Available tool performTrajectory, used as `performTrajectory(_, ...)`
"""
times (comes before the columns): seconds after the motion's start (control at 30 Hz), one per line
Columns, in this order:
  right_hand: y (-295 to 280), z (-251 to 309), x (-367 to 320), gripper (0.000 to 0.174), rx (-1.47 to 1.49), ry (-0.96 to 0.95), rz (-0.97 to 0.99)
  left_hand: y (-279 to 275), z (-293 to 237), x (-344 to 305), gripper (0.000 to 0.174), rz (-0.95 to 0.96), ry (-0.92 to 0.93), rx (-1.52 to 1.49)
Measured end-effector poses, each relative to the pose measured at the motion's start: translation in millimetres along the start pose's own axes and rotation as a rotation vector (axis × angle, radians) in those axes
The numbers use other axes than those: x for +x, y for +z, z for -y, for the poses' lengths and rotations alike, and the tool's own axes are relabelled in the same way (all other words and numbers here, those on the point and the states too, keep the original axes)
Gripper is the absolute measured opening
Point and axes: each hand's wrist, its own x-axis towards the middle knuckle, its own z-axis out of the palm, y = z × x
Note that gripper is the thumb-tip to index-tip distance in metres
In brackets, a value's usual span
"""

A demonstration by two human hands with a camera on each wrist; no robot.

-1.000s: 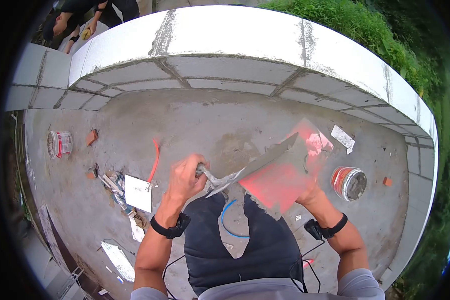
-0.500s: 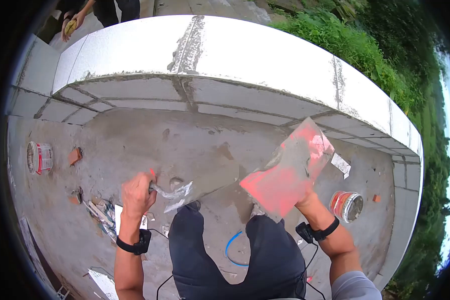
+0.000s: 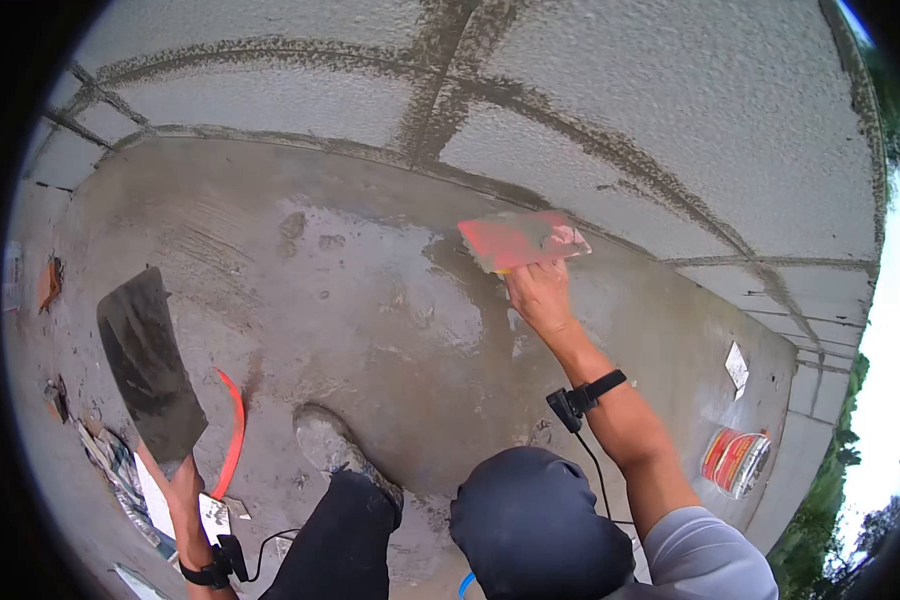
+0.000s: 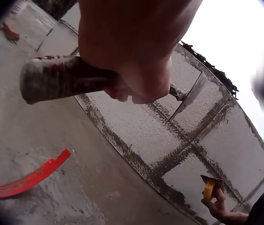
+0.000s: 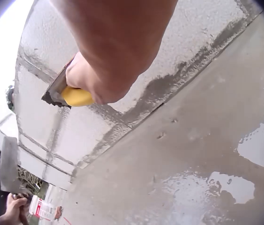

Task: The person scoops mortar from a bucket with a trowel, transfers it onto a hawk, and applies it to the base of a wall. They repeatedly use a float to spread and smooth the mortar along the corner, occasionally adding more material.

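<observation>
The left hand [image 4: 139, 77] had its fingers round the handle of a smeared grey trowel [image 3: 152, 362] above the floor [image 3: 300, 310]. The right hand [image 3: 542, 296] gripped a mortar-streaked red board [image 3: 518, 238] near the block wall [image 3: 690, 110]. A boot [image 3: 335, 445] stood between, near a red strip [image 3: 234, 430].

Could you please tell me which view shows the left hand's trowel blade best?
The head view: the trowel blade appears large there, its broad dark face unobstructed. The left wrist view shows only a narrow sliver beyond the left hand; the right wrist view shows it small, near the left edge.
</observation>
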Motion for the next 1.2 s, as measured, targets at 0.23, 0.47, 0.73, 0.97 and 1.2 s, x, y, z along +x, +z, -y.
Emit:
performTrajectory(0.23,63.6,-26.4,25.7,0.044,-0.097,0.183,0.368,-33.8,26.8,-33.7,0.031,0.036,-0.444,0.143)
performTrajectory(0.47,-10.3,-43.0,44.2,0.047,0.104,0.255,0.365,-21.9,15.9,-43.7,0.034,0.059,-0.307,0.145)
performTrajectory(0.73,-5.1,-25.5,-47.2,0.046,0.108,0.119,0.624,3.8,-27.5,-42.8,0.028,0.084,-0.196,0.050)
performTrajectory(0.97,35.1,-39.7,11.7,0.041,-0.016,0.146,0.465,13.3,-33.3,-44.8,0.029,0.095,-0.182,0.084)
performTrajectory(1.2,57.4,-36.6,39.1,0.038,-0.088,0.235,0.419,29.9,-42.6,-49.3,0.032,0.107,-0.080,0.040)
